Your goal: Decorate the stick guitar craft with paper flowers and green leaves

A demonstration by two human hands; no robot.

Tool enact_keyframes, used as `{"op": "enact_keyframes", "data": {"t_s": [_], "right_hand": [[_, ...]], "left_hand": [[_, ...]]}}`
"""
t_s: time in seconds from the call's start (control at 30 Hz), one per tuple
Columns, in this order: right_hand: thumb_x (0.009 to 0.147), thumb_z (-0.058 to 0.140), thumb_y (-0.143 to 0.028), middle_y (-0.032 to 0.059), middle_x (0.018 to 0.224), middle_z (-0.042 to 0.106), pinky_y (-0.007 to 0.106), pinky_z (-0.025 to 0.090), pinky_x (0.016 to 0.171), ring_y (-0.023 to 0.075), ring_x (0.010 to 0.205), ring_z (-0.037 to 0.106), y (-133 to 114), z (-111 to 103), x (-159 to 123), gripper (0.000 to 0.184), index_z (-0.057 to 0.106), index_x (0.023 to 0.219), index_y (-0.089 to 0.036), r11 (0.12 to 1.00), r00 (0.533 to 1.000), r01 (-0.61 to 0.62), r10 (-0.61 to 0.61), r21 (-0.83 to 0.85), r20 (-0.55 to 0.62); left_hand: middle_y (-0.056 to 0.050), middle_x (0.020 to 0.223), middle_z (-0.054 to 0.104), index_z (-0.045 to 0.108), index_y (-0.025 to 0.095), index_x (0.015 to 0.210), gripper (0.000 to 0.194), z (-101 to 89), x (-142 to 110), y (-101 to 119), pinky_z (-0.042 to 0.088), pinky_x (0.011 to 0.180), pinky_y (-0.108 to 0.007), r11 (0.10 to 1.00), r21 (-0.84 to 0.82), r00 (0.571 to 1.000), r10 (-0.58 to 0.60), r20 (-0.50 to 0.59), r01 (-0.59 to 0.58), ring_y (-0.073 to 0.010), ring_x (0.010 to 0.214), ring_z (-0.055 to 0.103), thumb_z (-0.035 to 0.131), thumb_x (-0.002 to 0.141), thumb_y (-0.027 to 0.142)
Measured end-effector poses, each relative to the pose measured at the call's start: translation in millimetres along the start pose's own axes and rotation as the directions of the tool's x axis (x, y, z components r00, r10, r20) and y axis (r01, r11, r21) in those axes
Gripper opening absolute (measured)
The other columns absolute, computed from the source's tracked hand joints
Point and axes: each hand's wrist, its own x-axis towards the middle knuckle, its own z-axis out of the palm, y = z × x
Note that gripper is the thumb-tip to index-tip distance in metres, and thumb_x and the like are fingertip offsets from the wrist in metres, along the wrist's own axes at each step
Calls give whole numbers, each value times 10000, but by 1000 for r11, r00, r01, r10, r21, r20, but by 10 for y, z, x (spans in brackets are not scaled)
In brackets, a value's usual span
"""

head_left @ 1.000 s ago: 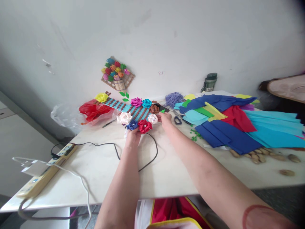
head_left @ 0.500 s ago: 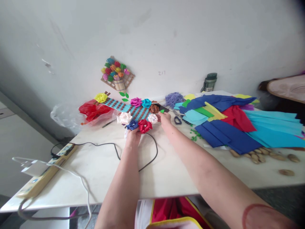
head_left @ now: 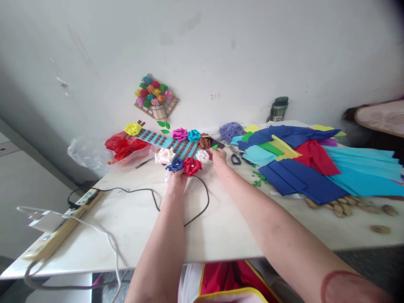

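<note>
A guitar-shaped craft (head_left: 186, 148) of light-blue and brown strips slants across the back of the table, its long neck pointing left. Fabric flowers are set around its body: a red flower (head_left: 192, 166), a dark blue flower (head_left: 175, 165), white, magenta, teal and brown ones. The yellow flower (head_left: 132, 128) tops the neck. My left hand (head_left: 178, 179) grips the craft's near edge below the blue and red flowers, fingers partly hidden. At the right end, my right hand (head_left: 219, 157) closes on the edge, a small green leaf (head_left: 215, 147) by its fingertips.
Right of my hands lie scissors (head_left: 236, 158), green scraps (head_left: 259, 181), a heap of coloured paper or cloth (head_left: 303, 174) and wooden slices (head_left: 339, 208). A power strip (head_left: 63, 227) with cables occupies the left edge. A red plastic bag (head_left: 126, 147) and green bottle (head_left: 279, 109) stand behind.
</note>
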Motion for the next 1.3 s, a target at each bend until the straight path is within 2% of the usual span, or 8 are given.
{"op": "enact_keyframes", "data": {"t_s": [0.2, 0.37, 0.6, 0.9, 1.07, 1.3], "right_hand": [[665, 544, -113, -32, 484, 587, 199, 458, 450, 103, 464, 557, 9, 22, -19, 94, 544, 588, -167, 1000, 1000, 8, -8, 30, -10], [619, 573, -124, -58, 449, 543, 191, 435, 439, 91, 445, 517, 53, 27, 13, 86, 527, 563, -170, 999, 998, 45, -44, 23, -52], [603, 595, -147, -78, 435, 515, 181, 414, 436, 80, 438, 491, 153, 20, 87, 103, 515, 544, -173, 994, 994, 101, -99, 38, -49], [639, 590, -106, -79, 432, 525, 183, 425, 436, 86, 435, 510, 149, 15, 74, 110, 532, 573, -173, 997, 998, 51, -49, 54, -36], [698, 533, -77, -56, 476, 566, 191, 451, 452, 92, 454, 540, 50, 44, 15, 114, 550, 629, -166, 993, 998, -62, 63, 101, -7], [770, 551, -182, -50, 508, 574, 203, 451, 438, 104, 469, 562, -19, 74, -17, 76, 530, 699, -166, 976, 987, -158, 158, 148, 10]], "left_hand": [[-46, 807, 681, 599, 144, 823, 313, -5, 4, 0, 532, 654, -262, 1000, -23, 1000, 4, 13, -4, -152, 714, 645, 630, 552, -10], [-44, 798, 680, 600, 145, 816, 304, -7, 3, 2, 537, 630, -258, 1000, -10, 1000, 0, 18, 1, -151, 695, 645, 644, 552, -1], [-19, 727, 681, 599, 153, 778, 288, 48, -26, 19, 539, 593, -237, 1000, -5, 1000, 1, -13, -1, -134, 639, 634, 628, 548, -18], [-16, 737, 670, 581, 156, 775, 285, 22, -9, 3, 532, 605, -236, 1000, 16, 1000, 3, -10, -3, -132, 644, 639, 649, 555, -11], [-14, 724, 662, 582, 151, 786, 268, 22, -6, -2, 528, 616, -254, 1000, 30, 1000, -2, -20, 3, -129, 628, 628, 634, 573, -3], [-37, 766, 676, 593, 143, 828, 298, 47, -20, 26, 528, 607, -259, 1000, -10, 999, -26, -31, 26, -142, 649, 634, 577, 577, -16]]}}
